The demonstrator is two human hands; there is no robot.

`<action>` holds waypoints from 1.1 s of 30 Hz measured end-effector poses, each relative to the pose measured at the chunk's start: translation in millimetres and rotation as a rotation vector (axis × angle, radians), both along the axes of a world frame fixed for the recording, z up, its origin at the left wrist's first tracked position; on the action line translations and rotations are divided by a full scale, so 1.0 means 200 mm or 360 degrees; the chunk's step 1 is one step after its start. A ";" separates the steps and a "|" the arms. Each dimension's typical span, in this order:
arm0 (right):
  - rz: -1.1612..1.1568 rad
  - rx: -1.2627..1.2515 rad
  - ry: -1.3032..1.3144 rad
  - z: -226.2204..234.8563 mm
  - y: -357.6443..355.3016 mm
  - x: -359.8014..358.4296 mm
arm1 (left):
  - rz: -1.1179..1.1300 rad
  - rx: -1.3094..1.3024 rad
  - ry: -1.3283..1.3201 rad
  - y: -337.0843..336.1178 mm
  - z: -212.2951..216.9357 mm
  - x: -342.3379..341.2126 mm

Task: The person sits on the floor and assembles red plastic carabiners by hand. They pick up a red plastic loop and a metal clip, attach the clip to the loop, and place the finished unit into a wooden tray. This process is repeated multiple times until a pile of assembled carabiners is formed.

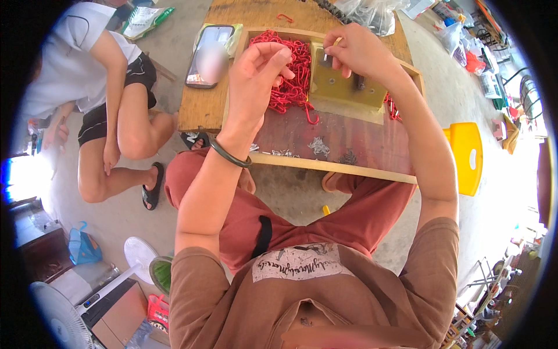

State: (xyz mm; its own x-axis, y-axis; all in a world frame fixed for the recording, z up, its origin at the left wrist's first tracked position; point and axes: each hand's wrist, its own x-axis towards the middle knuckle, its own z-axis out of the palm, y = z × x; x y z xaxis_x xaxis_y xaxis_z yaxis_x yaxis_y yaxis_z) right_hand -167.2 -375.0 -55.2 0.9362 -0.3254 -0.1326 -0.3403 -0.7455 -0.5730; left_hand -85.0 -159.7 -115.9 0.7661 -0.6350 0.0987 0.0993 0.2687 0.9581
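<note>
Nearest the lens, the left hand (pixel 256 75) hovered over the red hooks (pixel 290 72) piled in the wooden tray (pixel 343 166) — fingertips pinched together, what they held too small to tell. At the tray's far edge the right hand (pixel 357 52) pinched a small piece against the yellow-green block (pixel 349 87).

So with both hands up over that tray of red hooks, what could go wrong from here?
The red hooks lie tangled, so lifting one may drag others out of the wooden tray. The right hand pinches a small piece over the yellow-green block; it could slip. The phone lies close by the left hand and could get knocked.
</note>
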 end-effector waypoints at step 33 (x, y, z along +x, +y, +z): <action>-0.0086 0.1021 -0.0286 -0.27 0.22 -0.31 | -0.0320 0.0201 -0.0225 -0.02 -0.04 0.00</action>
State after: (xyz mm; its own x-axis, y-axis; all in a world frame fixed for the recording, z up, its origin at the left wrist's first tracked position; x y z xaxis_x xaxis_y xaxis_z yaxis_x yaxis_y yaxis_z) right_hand -228.4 -331.5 -108.9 0.9464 -0.2811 -0.1589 -0.2254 -0.2228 -0.9484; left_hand -84.2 -164.7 -124.4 0.6076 -0.7872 0.1057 0.0016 0.1343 0.9909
